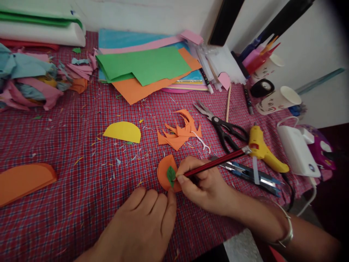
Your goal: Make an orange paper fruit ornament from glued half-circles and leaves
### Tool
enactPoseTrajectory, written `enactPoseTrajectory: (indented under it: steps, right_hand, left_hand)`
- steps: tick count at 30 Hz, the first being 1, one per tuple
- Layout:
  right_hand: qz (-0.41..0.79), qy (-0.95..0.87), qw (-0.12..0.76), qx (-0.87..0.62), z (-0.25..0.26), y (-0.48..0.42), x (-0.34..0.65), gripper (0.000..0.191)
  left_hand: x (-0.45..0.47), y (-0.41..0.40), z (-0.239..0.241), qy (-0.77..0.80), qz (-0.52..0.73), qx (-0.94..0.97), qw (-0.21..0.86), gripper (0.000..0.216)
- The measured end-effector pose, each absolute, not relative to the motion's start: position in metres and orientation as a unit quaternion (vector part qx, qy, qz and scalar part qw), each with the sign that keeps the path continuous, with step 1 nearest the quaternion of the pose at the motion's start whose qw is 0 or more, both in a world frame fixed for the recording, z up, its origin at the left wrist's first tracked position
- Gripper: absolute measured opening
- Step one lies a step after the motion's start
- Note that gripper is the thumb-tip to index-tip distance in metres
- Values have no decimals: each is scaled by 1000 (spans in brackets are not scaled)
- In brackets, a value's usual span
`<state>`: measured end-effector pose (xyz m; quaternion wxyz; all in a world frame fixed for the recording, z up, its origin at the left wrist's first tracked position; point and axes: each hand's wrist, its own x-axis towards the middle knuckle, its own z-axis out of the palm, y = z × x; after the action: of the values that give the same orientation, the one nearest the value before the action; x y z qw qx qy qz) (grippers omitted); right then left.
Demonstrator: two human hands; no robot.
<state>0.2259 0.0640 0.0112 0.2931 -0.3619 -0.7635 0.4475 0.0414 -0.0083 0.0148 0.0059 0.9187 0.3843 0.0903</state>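
Holding pencil (215, 165), right hand (209, 187), left hand (141, 223) pressing dark-veined green leaf (170, 174), orange paper (163, 171) beneath

An orange paper piece (163, 174) and a green leaf cutout (171, 173) against a red checked cloth (89, 156).
The leaf cutout bears darker green vein lines; the cloth's checks run in dark blue and white over red. The pencil (215, 163) is striped dark red and black, with a silvery end. The half-round cutout (122, 131) is bright yellow, the jagged scraps (178, 134) orange. One big sheet (155, 63) is green, the strip (144, 44) pale pink. The scissors (216, 120) have grey blades and black handles; the glue gun (268, 156) is yellow with a red patch.
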Motion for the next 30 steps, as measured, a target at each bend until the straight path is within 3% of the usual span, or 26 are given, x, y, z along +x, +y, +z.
enactPoseTrajectory:
  steps: [6,10,13,15,20,23,26,30]
  right_hand:
    - [463,-753,303,-356,10,65,223,12]
    - [506,-689,387,-345,21,64,229,11]
    - [458,-659,464,-376,46,71,252,11]
    - [384,-679,464,-421,64,82,277,9]
    - [73,-824,259,-499,91,135,354,16]
    - [-53,-861,56,-502,89,170,389,27]
    - [-79,-858,10,-508,79,199,402,30]
    - [-84,-853,22,-514,74,226,394,28]
  left_hand:
    - [41,-7,13,384,96,919,-1,40]
    - [41,-6,12,377,94,921,0,36]
    - [39,-4,15,383,72,921,16,31]
    - [36,-2,17,380,58,923,29,29]
    - [26,4,13,352,11,936,20,38]
    - [28,6,10,357,10,934,17,34]
    - [38,3,16,380,-4,925,18,32]
    - [51,-5,23,409,-30,912,-13,32]
